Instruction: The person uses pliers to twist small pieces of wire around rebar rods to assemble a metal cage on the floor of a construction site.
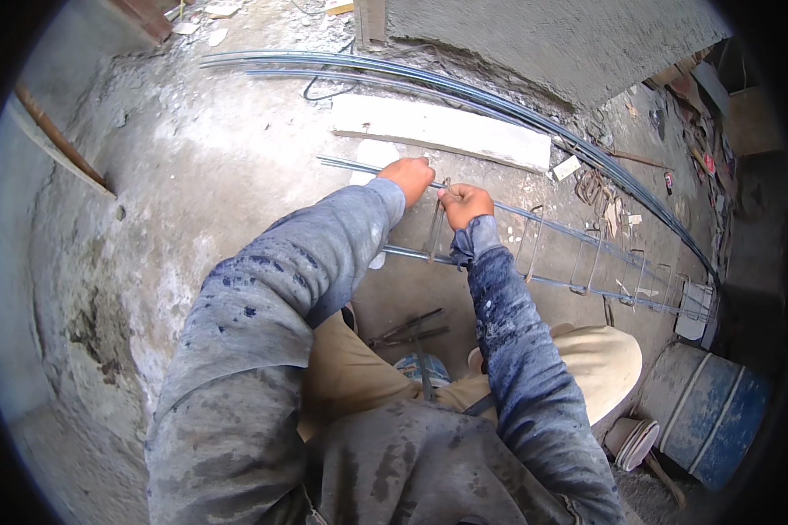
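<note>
At 12 o'clock, the left hand point(405, 180) grasps rebar point(348, 163); the right hand point(467, 206) pinches a stirrup point(435, 227). A loose pinch could let it slip.

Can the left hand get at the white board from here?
Likely yes: the white board lies just beyond the left hand, with no obstacle visible between, though that hand is busy at the steel bars.

A wide fisheye view looks from the person's head, above and on the near side of the long, ladder-like cage of thin grey metal rods point(555, 283). It faces steeply down and forward across the cage, nearest to the dark-grey, stained cloth garment point(411, 464) on this side, reaching the rough grey plastered wall point(543, 44) beyond.
</note>
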Demonstrator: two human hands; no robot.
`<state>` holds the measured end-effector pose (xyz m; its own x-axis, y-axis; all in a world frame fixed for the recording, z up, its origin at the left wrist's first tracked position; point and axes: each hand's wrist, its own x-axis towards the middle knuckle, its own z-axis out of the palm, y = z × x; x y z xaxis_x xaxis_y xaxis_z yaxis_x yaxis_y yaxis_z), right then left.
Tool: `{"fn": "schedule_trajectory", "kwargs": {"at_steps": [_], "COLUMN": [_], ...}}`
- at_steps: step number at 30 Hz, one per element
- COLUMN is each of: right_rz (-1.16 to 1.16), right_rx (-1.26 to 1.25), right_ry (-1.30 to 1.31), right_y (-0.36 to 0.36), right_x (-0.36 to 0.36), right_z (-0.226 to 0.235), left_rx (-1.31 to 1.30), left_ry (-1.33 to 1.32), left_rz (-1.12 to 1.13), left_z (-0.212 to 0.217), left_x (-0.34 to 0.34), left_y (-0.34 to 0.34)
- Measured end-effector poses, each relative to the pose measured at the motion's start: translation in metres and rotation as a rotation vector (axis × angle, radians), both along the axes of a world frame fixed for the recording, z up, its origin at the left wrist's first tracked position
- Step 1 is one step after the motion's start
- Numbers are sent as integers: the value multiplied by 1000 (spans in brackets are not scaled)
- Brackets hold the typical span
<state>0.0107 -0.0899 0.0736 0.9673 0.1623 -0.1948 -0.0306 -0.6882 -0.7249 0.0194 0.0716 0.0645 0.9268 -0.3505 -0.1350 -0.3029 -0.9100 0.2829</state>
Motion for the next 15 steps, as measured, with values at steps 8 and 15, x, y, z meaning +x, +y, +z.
{"fn": "schedule_trajectory", "kwargs": {"at_steps": [8,15], "right_rz": [24,-163], "right_rx": [4,325], "right_ry": [-15,25], "right_y": [-3,-43], "right_x": [0,-16], "right_z": [4,9], "left_rx": [-19,-107], "left_ry": [5,-48], "left_rz": [10,-18], "left_z": [-4,-1], "left_x": [2,1], "left_y": [1,5]}}
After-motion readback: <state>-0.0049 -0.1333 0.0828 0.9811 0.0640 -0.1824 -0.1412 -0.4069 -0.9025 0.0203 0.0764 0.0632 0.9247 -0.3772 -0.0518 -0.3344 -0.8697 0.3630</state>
